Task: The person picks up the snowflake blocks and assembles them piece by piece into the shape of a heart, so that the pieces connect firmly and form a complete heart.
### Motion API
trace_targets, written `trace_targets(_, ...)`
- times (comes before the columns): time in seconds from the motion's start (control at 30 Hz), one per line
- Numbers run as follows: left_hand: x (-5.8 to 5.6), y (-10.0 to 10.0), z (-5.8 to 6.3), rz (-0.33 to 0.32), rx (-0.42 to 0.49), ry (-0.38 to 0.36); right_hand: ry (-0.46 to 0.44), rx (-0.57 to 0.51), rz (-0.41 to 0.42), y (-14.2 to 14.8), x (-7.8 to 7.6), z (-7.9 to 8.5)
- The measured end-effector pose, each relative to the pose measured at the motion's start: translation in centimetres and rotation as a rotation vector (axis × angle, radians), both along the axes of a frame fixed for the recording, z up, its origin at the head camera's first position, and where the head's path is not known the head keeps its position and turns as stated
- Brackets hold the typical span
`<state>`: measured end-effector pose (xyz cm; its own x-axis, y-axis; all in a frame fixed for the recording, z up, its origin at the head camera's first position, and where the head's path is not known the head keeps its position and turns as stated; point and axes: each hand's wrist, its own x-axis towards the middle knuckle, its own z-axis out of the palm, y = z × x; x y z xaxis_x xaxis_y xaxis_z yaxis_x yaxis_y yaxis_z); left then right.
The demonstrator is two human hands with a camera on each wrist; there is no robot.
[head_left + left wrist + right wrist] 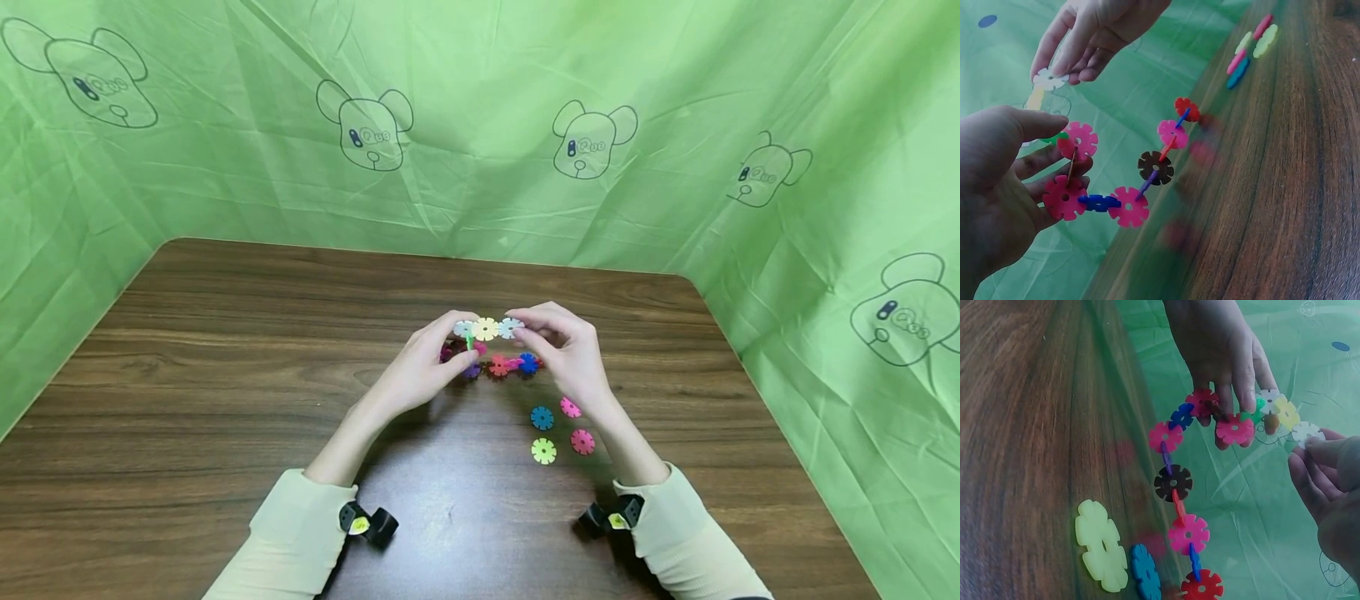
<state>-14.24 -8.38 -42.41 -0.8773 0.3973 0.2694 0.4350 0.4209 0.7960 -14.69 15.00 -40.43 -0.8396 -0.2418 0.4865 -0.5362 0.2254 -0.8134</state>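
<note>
A chain of interlocking plastic snowflake discs [1129, 207] stretches between the two hands, above the table. My left hand [420, 362] holds it near one end, thumb and fingers around a green disc [1254, 411] and the pale disc beside it. A cream-yellow disc [486, 329] links that pale disc to a second pale, whitish disc [1307, 434]. My right hand [566, 346] pinches this end disc between thumb and fingers. From the left hand the rest of the chain hangs in pink, blue, purple, brown and red, ending at a red disc [1186, 109].
On the brown wooden table [247, 375], near the right forearm, lie several loose discs: a teal one [542, 418], a yellow-green one [543, 451] and two pink ones [582, 442]. A green curtain [480, 200] with printed bear heads stands behind and at the sides.
</note>
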Motion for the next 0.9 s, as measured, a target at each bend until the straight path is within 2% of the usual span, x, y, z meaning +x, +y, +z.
trace_targets(0.33,0.33,0.30,0.01,-0.001,-0.007,0.004,0.016,0.004,-0.005,-0.21,-0.12,-0.36)
trace_targets(0.6,0.32,0.61,-0.08,0.034,0.068,-0.005,0.029,0.002,0.006,-0.39,-0.05,-0.52)
trace_targets(0.73,0.33,0.72,-0.14,0.051,0.086,0.000,0.016,-0.035,-0.012,-0.55,0.11,-0.57)
trace_targets(0.9,0.47,1.02,-0.13,0.026,0.106,0.023,0.016,-0.066,-0.024,-0.77,0.22,-0.80)
